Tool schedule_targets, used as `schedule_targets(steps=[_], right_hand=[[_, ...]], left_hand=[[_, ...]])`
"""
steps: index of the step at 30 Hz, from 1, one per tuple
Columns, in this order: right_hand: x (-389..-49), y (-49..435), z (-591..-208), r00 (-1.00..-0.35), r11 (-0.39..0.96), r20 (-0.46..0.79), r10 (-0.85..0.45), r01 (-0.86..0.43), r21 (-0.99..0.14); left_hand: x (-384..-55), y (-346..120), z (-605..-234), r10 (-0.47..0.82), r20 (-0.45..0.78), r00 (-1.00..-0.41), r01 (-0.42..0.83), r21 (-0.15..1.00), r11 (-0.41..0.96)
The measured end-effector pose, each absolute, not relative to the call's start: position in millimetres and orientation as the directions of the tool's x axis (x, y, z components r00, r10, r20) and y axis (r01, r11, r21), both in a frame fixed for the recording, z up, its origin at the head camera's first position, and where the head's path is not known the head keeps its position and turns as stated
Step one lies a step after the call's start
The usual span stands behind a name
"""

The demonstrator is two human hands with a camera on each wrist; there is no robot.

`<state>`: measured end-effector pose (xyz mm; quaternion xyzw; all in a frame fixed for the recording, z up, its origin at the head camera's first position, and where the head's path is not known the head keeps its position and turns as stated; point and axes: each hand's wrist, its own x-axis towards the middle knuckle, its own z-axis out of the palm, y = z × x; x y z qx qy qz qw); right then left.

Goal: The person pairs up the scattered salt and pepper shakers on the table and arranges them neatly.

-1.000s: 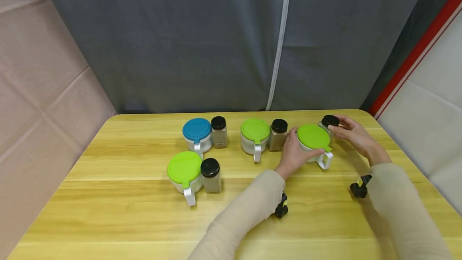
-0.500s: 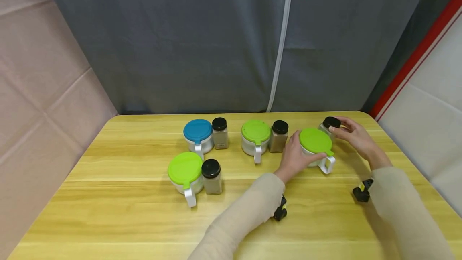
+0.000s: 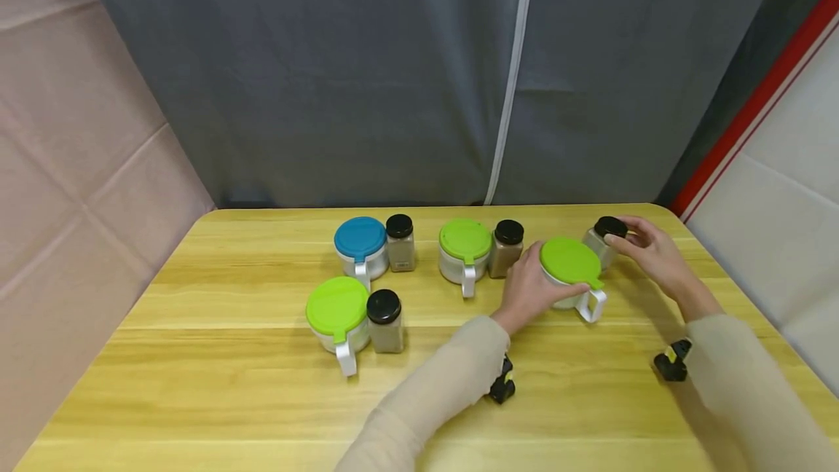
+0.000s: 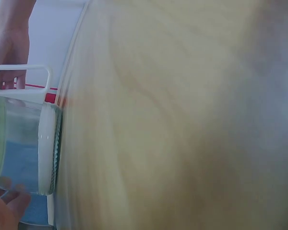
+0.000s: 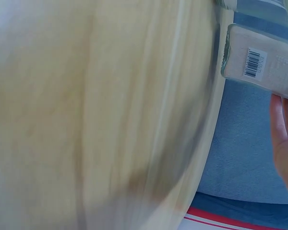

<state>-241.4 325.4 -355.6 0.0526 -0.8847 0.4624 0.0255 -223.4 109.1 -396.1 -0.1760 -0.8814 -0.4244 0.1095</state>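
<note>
My left hand [image 3: 527, 290] grips a seasoning pot [image 3: 570, 261] with a green lid and white handle, its fingers around the left side and thumb at the front. In the left wrist view, the pot [image 4: 21, 148] shows clear glass walls and a white base band. Just behind and right of it, my right hand [image 3: 658, 261] pinches a square glass spice jar [image 3: 598, 245] by its upper part, near the black cap. Pale contents and a barcode label show on this jar [image 5: 261, 60] in the right wrist view. The pot partly hides the jar from the head camera.
To the left stand another green-lidded pot [image 3: 464, 250] and a spice jar [image 3: 506, 250], close by my left fingers. Further left are a blue-lidded pot [image 3: 362, 246] with a jar [image 3: 400, 242]. In front sit a green-lidded pot [image 3: 337, 312] and jar [image 3: 385, 323]. A grey curtain [image 3: 328, 93] hangs behind the table.
The held pot has come slightly nearer with my left hand. My right hand has moved the spice jar a little to the right and nearer. The other pots and jars stay put.
</note>
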Motion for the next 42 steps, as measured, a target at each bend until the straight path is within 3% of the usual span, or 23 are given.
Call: schedule_targets(steps=[9,23,42], right_hand=[[-227,327,-352,-0.987,0.588,0.150,-0.064,-0.159,-0.793],[-208,323,-351,-0.963,0.561,0.221,-0.154,-0.269,-0.782],[-178,304,-348,-0.912,0.495,0.310,-0.268,-0.406,-0.768]], left_hand=[[-216,97,-392,0.307,0.344,-0.888,0.461,0.677,0.574],[-196,64,-376,0.520,0.300,-0.800,0.579,0.614,0.537],[-175,15,-373,0.646,0.354,-0.677,0.687,0.619,0.381]])
